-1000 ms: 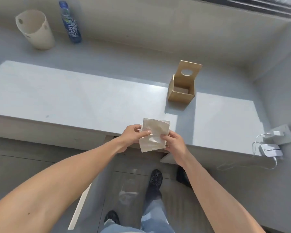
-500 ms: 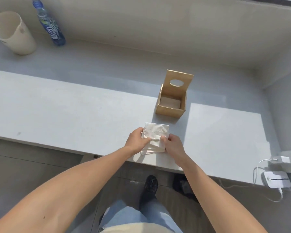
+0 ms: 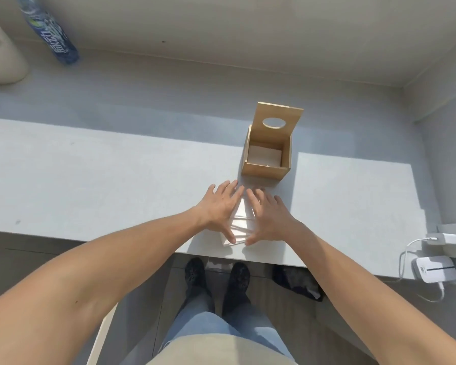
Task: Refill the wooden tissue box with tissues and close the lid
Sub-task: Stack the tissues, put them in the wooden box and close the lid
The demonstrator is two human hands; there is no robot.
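Observation:
The wooden tissue box (image 3: 265, 172) stands on the grey table (image 3: 90, 180), its lid (image 3: 275, 122) with an oval hole tilted up and back. Some white tissue shows at the bottom of the box. A white stack of tissues (image 3: 241, 222) lies flat on the table near the front edge, just in front of the box. My left hand (image 3: 219, 209) and my right hand (image 3: 267, 216) rest flat on the stack, fingers spread, one on each side. Most of the stack is hidden under my palms.
A blue water bottle (image 3: 52, 35) and a cream bin (image 3: 0, 54) stand at the far left by the wall. A white charger (image 3: 448, 238) and a white device (image 3: 435, 268) with cables sit at the right edge. My shoes show below the table's front edge.
The tissue stack went from being held up in both hands to lying flat on the table. Both hands opened and now press on it with spread fingers.

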